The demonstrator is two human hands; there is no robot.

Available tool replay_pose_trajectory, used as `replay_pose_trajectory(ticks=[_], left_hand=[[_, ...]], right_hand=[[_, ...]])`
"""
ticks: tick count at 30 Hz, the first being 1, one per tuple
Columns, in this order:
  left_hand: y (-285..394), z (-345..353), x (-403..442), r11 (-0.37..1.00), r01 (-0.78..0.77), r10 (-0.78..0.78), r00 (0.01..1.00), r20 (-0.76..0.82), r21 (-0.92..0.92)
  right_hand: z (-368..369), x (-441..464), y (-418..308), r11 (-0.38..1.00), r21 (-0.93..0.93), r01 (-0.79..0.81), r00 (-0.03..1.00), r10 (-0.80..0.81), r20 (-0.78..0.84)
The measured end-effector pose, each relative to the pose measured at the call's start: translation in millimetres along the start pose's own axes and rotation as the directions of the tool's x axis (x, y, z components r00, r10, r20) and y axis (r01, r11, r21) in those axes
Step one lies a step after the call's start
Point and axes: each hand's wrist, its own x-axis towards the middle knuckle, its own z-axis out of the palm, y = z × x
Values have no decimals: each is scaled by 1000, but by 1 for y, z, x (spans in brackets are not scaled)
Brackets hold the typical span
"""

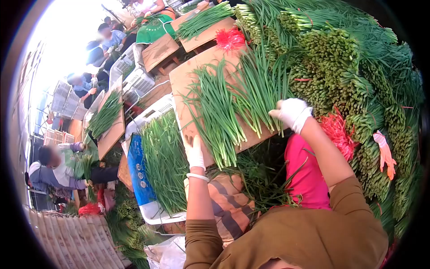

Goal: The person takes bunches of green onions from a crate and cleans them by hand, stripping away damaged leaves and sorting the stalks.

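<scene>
Two loose piles of green garlic chives, the left pile [219,116] and the right pile [260,89], lie on a brown board [183,80] in front of me, pale stem ends towards my body. My left hand [195,152], in a white glove with bare fingertips, is at the board's near left edge, its fingers apart and holding nothing. Beside the right pile's stems is my right hand [292,113], also white-gloved. Its thumb and fingers are a little apart at the outermost stalks, with no bundle between them.
Left of the board stands a white crate [154,218] full of chives [163,157]. Tied bundles [331,58] are heaped high on my right, with red ties [336,134] and an orange-tipped glove [384,152] on them. More red ties [230,39] lie beyond. Several people work at the left and back.
</scene>
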Motion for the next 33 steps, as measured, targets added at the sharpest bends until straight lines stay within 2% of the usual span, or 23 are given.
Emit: replay_pose_trajectory(ticks=[1,3,4,5,7,9,11,12,13,14,15,16,17,19,21,24,27,31,32,33], left_hand=[[-1,2,2,999,42,-42,999,1,-11],[-4,22,2,996,33,-37,998,44,88],[29,40,-17,965,54,-78,993,86,256],[26,57,-22,932,37,-79,992,102,360],[26,81,-35,963,-65,16,982,186,263],[19,79,-36,962,-60,14,985,173,266],[15,75,-37,960,-55,6,984,176,275],[18,72,-36,959,-56,4,983,185,278],[18,70,-36,958,-55,0,981,193,280],[17,71,-34,959,-36,-17,983,184,283],[18,72,-35,963,-22,-29,982,186,269],[20,73,-35,967,-9,-40,982,186,254],[21,72,-35,971,4,-50,982,185,240],[14,72,-31,985,3,-34,983,182,172],[6,68,-29,991,18,-43,981,187,136],[-10,67,-20,998,-21,10,982,190,59],[-8,66,-19,999,-3,-5,976,217,39],[1,65,-25,999,31,-21,977,210,-41],[2,64,-25,997,38,-23,977,212,-66],[2,62,-25,995,44,-24,977,214,-89]], right_hand=[[8,6,18,984,63,-165,986,166,-3],[27,13,15,962,173,-209,977,214,-8],[44,24,1,977,157,-147,987,155,-40],[63,32,-21,987,139,-85,994,94,-64],[83,36,-67,973,211,91,994,-77,-71],[84,35,-88,976,172,132,991,-124,-57],[28,28,-72,950,282,138,989,-148,13],[14,28,-52,929,295,225,972,-191,-139],[15,41,-20,962,172,213,965,-180,-189],[15,53,12,982,49,185,956,-168,-239],[1,58,32,994,37,-104,990,107,-95],[-23,47,37,975,-71,-210,976,213,44],[-11,60,62,954,-110,-280,953,290,85],[-5,63,75,947,-203,-249,949,280,141],[-1,75,78,925,-99,-366,883,379,277],[9,76,80,943,-162,-292,936,317,153],[26,77,89,959,-193,-207,975,220,44],[36,78,87,932,-203,-301,944,321,77],[38,77,86,931,-145,-335,937,345,51],[32,74,81,904,6,-427,893,420,162]])
